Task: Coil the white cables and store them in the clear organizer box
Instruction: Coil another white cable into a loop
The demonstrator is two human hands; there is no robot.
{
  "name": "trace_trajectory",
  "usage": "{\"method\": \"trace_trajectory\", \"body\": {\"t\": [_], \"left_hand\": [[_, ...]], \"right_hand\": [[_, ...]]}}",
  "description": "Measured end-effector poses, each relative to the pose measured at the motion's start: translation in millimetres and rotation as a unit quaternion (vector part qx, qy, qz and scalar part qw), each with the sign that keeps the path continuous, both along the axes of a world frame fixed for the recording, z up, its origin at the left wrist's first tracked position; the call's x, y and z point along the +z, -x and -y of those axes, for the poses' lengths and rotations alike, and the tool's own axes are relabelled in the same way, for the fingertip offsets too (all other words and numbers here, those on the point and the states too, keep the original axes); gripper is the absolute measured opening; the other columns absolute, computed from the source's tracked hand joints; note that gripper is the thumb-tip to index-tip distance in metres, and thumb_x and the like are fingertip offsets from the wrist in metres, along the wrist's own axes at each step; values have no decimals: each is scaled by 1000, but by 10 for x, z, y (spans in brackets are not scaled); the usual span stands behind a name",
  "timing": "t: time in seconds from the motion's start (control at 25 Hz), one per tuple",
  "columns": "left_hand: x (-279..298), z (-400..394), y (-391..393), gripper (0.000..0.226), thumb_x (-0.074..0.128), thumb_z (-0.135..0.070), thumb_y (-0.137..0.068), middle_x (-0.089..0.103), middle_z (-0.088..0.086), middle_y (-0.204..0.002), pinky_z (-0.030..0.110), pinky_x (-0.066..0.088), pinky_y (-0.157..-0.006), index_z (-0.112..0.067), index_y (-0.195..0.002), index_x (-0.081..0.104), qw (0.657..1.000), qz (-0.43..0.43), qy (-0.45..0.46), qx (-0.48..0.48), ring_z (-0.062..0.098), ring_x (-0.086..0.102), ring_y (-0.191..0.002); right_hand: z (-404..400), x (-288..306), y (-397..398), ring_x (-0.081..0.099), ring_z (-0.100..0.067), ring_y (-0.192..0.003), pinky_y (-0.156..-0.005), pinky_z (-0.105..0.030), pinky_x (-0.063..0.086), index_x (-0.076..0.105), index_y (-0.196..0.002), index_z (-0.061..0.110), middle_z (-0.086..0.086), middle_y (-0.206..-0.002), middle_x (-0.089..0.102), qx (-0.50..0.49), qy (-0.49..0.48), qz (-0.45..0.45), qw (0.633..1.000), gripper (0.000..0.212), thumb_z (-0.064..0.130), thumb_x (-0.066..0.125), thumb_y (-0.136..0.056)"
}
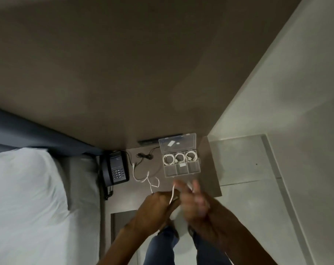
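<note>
A clear organizer box (181, 171) lies open on the nightstand, its lid (177, 144) tipped back against the wall. Its three far compartments each hold a coiled white cable (179, 158). The near compartments look empty apart from a small white piece in the middle one. A loose white cable (146, 177) trails across the tabletop from near the phone to my hands. My left hand (158, 207) is closed on that cable. My right hand (193, 199), blurred by motion, holds a loop of the same cable just in front of the box.
A dark desk phone (117, 169) stands at the nightstand's left side. A thin black cable (145, 156) lies behind the white one near the wall. A bed with a white pillow (24, 197) fills the left. My legs in jeans (162, 245) show below.
</note>
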State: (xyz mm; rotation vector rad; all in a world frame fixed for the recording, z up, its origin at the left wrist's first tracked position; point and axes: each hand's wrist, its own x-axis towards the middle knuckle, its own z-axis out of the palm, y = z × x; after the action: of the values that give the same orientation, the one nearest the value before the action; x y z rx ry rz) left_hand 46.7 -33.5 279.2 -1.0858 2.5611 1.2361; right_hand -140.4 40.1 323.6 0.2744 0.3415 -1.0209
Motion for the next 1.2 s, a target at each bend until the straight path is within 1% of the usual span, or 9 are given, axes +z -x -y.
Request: {"method": "trace_trajectory", "body": {"t": [0.16, 0.28, 0.36, 0.52, 0.64, 0.72, 0.92, 1.12, 1.2], "left_hand": [[632, -174, 86, 24, 48, -36, -114, 74, 2, -94, 29, 52, -72, -18, -118, 64, 996, -2, 58, 62, 21, 71, -82], [1095, -51, 129, 15, 54, -31, -112, 68, -4, -92, 25, 55, -69, -23, -115, 67, 994, -85, 5, 70, 12, 65, -78], [1411, 113, 137, 16, 57, -29, -111, 68, -7, -89, 16, 51, -67, -21, -109, 71, 981, -166, -33, 92, 12, 65, -78], [1779, 334, 267, 27, 63, -31, -108, 61, 13, -76, 45, 55, -66, -10, -92, 71, 950, -262, -69, 157, 30, 61, -70], [1803, 310, 429, 43, 65, -38, -101, 45, 14, -67, 44, 48, -60, 0, -81, 61, 939, -266, -85, 199, 25, 47, -63], [1781, 235, 490, 49, 63, -38, -100, 48, 15, -66, 35, 46, -62, 6, -79, 60, 935, -273, -90, 208, 21, 47, -62], [1752, -115, 506, 49, 52, -35, -107, 44, 38, -60, 29, 36, -52, 5, -96, 78, 933, -272, -164, 169, 36, 33, -48], [1998, 184, 245, 41, 62, -38, -107, 50, 5, -57, 28, 41, -55, -11, -80, 77, 962, -213, -107, 133, 16, 43, -50], [2177, 397, 167, 41, 67, -41, -105, 54, 4, -60, 28, 45, -54, -14, -75, 71, 952, -247, -98, 149, 17, 50, -52]], "right_hand": [[262, 602, 118, 73, -17, -125, -104, -30, 61, 67, -142, 12, -9, -136, 74, -250, 29, -249, 935, 42, 27, 67, -102], [194, 672, 281, 59, 6, -136, -108, -20, 54, 71, -135, 29, 19, -153, 62, -126, 96, -706, 690, 33, 38, 58, -106], [83, 710, 335, 67, 3, -124, -104, -30, 61, 72, -128, 27, 18, -138, 71, -26, 173, -774, 609, 26, 33, 58, -108], [-221, 919, 319, 76, -15, -106, -104, -34, 60, 72, -128, 32, 2, -102, 80, 50, 257, -629, 732, 30, 45, 50, -111], [-264, 1079, 337, 75, -16, -85, -102, -38, 61, 72, -132, 4, -2, -84, 72, -45, 164, -253, 952, 39, 31, 69, -105], [-265, 1177, 354, 76, -19, -81, -102, -43, 62, 69, -130, -7, -8, -86, 72, -112, 119, -41, 986, 35, 7, 76, -99], [-60, 1411, 279, 59, -31, -145, -128, -50, 38, 58, -143, 7, -22, -153, 61, -239, 124, -87, 959, 32, 10, 54, -112], [26, 1263, 302, 55, 0, -143, -117, -22, 48, 65, -134, 25, 11, -157, 60, -139, 195, -757, 608, 26, 23, 45, -116], [-24, 1248, 359, 66, -6, -132, -112, -28, 55, 68, -131, 19, 7, -138, 74, -24, 267, -730, 629, 27, 23, 46, -116]]}}
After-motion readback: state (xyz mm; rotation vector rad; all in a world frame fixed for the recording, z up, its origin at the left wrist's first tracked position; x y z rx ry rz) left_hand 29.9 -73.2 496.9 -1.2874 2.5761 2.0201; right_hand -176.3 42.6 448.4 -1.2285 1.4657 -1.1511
